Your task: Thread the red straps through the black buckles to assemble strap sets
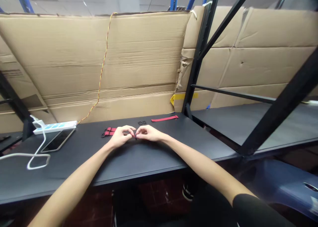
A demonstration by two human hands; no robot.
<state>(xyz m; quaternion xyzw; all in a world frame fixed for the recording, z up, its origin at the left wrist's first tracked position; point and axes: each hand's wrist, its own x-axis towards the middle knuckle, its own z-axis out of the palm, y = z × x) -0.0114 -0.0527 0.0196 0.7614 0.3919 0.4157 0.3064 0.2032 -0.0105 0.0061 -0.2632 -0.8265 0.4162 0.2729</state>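
Between my two hands is a small dark buckle-like piece (135,136), held just above the black tabletop; its exact shape is too small to make out. The thumb and fingers of my left hand (120,136) pinch it from the left. My right hand (146,133) grips it from the right, fingertips nearly meeting the other hand's. Just left of my left hand lies a folded red strap (109,131) with black buckles, partly hidden by that hand. Behind my right hand sit small loose black buckles (142,123). A flat red strap (164,118) lies farther right.
On the left, a white power strip (56,127) with a white cable (37,167) stands behind a phone (58,140). Cardboard panels (139,61) wall off the back, with a twisted yellow-red cord (102,66) hanging down. A black metal post (196,64) rises at the table's right end.
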